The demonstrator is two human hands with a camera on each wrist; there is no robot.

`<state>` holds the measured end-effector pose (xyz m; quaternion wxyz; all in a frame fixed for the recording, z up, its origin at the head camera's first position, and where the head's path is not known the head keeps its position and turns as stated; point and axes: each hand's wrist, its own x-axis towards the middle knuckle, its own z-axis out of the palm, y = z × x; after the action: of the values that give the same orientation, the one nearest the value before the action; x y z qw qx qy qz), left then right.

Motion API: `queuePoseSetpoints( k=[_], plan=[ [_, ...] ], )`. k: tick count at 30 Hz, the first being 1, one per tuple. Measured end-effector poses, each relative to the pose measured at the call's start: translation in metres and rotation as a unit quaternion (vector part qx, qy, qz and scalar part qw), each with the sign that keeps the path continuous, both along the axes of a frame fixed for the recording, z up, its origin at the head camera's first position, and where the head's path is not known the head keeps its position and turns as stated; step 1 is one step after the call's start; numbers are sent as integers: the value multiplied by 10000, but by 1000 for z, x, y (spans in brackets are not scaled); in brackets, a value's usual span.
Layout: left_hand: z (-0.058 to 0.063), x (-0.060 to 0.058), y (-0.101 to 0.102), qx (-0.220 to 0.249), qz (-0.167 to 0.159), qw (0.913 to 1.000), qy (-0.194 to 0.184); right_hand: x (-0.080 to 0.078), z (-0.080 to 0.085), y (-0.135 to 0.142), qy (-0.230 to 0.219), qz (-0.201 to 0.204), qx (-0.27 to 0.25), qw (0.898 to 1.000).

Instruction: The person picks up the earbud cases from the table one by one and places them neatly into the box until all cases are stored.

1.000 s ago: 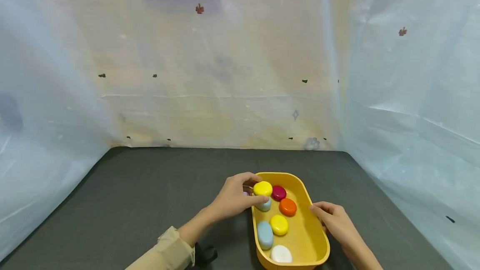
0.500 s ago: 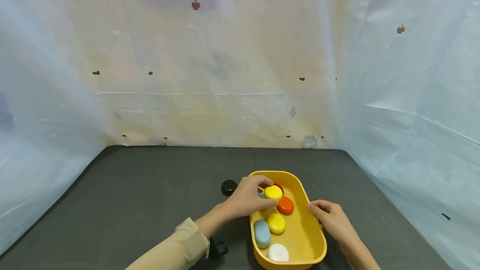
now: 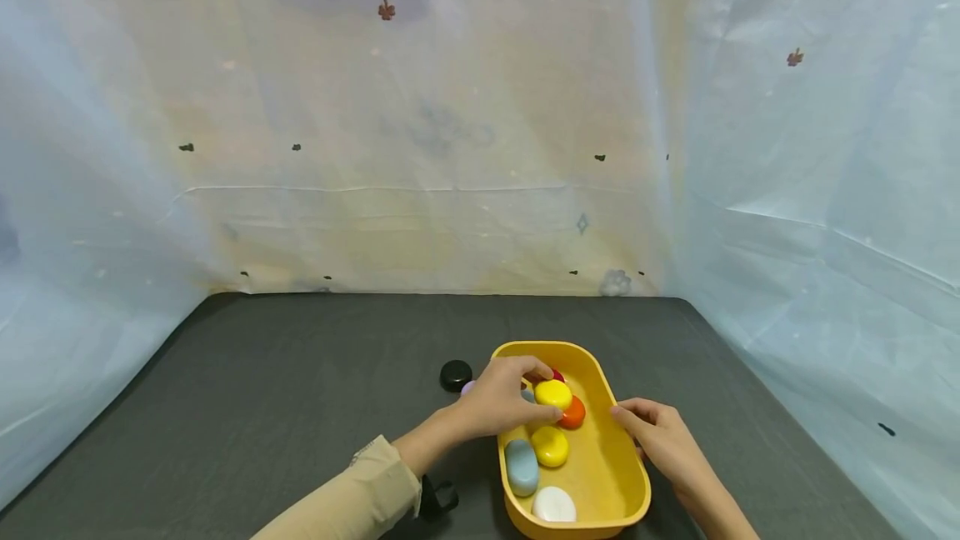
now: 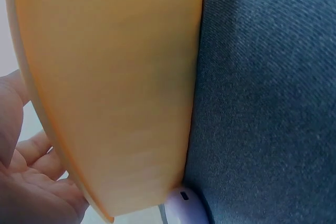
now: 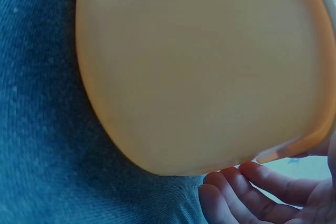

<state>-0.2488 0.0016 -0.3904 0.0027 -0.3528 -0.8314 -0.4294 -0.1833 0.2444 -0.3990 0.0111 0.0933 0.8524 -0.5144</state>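
Observation:
A yellow tray (image 3: 611, 473) with a raised wall stands on the dark surface. In the head view my left hand (image 3: 495, 400) reaches over its left side and pinches a glossy yellow pebble-shaped piece (image 3: 553, 394) between thumb and fingers. That piece is beside an orange one (image 3: 574, 413) and a mostly hidden dark red one (image 3: 558, 375). Below lie a second yellow piece (image 3: 551, 447), a long blue-grey one (image 3: 522, 467) and a white one (image 3: 554, 505). My right hand (image 3: 663, 436) grips the tray's right rim, thumb on top and fingers against the outside wall (image 5: 199, 103).
Outside the tray, left of it, a black round piece (image 3: 455, 376) and a lilac piece (image 4: 186, 208) lie on the dark cloth surface (image 3: 337, 390). Another blue-grey piece (image 3: 528, 395) is partly hidden behind my left hand. Pale plastic sheeting (image 3: 450, 148) encloses the back and sides.
My left hand has carried the yellow piece rightward from the tray's left rim to beside the orange and red ones. The black piece has come into sight. My right hand stays on the rim.

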Motion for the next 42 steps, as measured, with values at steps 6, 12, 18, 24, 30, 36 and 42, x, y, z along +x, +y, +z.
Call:
queuePoseSetpoints(
  k=[6, 12, 18, 24, 30, 36, 42],
  plan=[
    [-1, 1, 6, -14, -214, 9998, 52, 0, -1, 1, 46, 8, -49, 10000],
    [2, 1, 7, 77, -347, 9994, -34, -1, -1, 1, 23, 27, -21, 10000],
    [10, -2, -8, 585, 76, 9982, -131, -2, 2, 0, -41, 55, 43, 10000],
    [15, -5, -29, 982, 365, 9944, -135, -2, 2, 0, -86, 59, 74, 9999],
    [12, -9, -48, 1027, 696, 9922, -71, -2, 3, 0, -122, 70, 102, 9998],
    [8, -12, -70, 1139, 1048, 9880, -27, -3, 5, -1, -155, 96, 92, 9998],
    [-3, -18, -83, 942, 1414, 9851, -257, -2, 3, 0, -176, 60, 158, 9997]
  ],
)
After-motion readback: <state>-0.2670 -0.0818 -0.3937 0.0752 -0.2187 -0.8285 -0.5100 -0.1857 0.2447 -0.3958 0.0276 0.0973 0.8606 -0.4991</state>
